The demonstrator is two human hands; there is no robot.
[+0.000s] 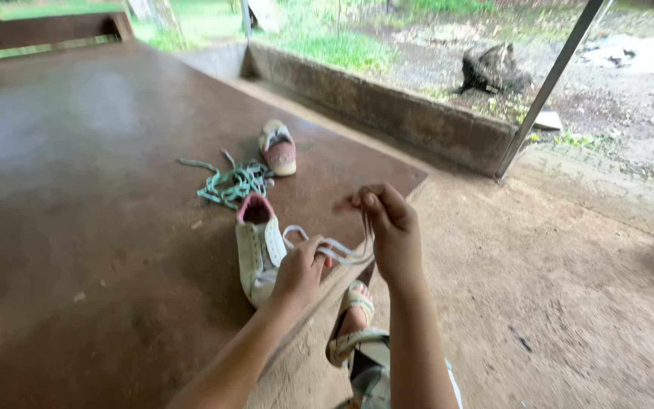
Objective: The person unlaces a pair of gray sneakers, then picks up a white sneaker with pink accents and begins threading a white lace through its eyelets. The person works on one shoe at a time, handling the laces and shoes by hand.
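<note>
Both ends of the white lace (334,248) are pinched by the left hand (302,269) and right hand (391,227) beside the near shoe (259,254), mid-lacing; steady tension is judged needed.

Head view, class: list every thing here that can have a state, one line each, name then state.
Near shoe: on its side, lace partly threaded.
White lace: pulled taut between both hands.
Left hand: pinching the lace.
Right hand: gripping the lace end, raised.
Far shoe: upright, unlaced.
Green lace: loose, tangled.
</note>
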